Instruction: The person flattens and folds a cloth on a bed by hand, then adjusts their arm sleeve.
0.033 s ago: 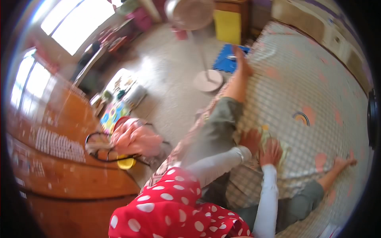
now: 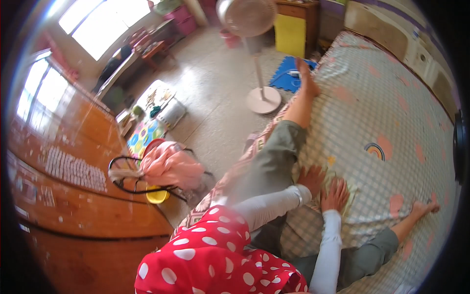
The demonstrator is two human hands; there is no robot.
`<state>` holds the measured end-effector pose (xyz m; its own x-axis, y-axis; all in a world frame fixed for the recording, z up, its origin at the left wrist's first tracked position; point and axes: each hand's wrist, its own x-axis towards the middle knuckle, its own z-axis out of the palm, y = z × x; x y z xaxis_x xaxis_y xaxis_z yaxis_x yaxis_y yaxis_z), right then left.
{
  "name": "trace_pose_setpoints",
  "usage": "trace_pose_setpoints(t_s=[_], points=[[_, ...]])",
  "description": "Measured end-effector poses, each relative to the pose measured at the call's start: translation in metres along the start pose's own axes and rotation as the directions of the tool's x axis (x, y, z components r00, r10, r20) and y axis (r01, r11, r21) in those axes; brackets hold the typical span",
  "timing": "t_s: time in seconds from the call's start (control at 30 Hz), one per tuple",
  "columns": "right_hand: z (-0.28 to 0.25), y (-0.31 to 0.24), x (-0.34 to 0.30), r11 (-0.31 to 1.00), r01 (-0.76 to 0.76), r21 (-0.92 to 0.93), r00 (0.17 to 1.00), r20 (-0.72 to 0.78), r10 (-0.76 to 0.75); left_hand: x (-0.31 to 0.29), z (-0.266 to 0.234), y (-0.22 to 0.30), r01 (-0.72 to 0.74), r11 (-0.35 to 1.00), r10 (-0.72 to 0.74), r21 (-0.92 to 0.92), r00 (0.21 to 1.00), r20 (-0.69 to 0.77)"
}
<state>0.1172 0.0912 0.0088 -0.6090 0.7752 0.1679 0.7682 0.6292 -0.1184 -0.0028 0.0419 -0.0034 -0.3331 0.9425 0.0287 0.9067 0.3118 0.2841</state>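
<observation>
My left hand (image 2: 312, 180) lies palm down on the bed between my spread legs, its fingers stretched out. Just beside it, my right hand (image 2: 335, 195) rests flat with fingers apart. Beneath both is a pale yellow-green cloth (image 2: 351, 192), mostly covered by the hands, so its full shape cannot be made out. It lies on a checked bed sheet (image 2: 362, 117) with peach patches and a rainbow print. Neither hand grips anything.
A standing fan (image 2: 263, 99) is on the floor beyond the bed. Left of the bed are a black-framed chair (image 2: 128, 187) with pink cloth (image 2: 171, 165), a yellow bowl (image 2: 157, 195) and a wooden wardrobe (image 2: 98, 215). A blue mat (image 2: 284, 81) lies near my left foot.
The whole view has shifted slightly, with the room appearing a little further right. Both hands stay flat on the cloth; the right hand's fingers look somewhat more spread.
</observation>
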Motion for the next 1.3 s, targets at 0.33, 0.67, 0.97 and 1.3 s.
trace_pose_setpoints(t_s=[0.33, 0.67, 0.97, 1.3], points=[[-0.027, -0.017, -0.085, 0.980, 0.149, 0.128, 0.989, -0.030, -0.147, -0.091, -0.012, -0.010, -0.142, 0.986, 0.150, -0.082, 0.983, 0.109], [-0.030, 0.034, -0.041, 0.787, 0.025, 0.617, 0.973, -0.197, 0.123, -0.042, -0.073, 0.003, -0.093, 0.930, 0.139, -0.355, 0.985, 0.107], [-0.055, 0.065, 0.130, 0.822, 0.144, 0.551, 0.943, -0.329, 0.055, 0.126, -0.105, -0.020, -0.300, 0.916, 0.234, -0.265, 0.939, -0.252], [0.043, 0.059, 0.277, 0.964, 0.224, 0.142, 0.923, -0.348, -0.163, 0.252, -0.062, -0.074, 0.042, 0.990, -0.073, -0.134, 0.968, -0.242]])
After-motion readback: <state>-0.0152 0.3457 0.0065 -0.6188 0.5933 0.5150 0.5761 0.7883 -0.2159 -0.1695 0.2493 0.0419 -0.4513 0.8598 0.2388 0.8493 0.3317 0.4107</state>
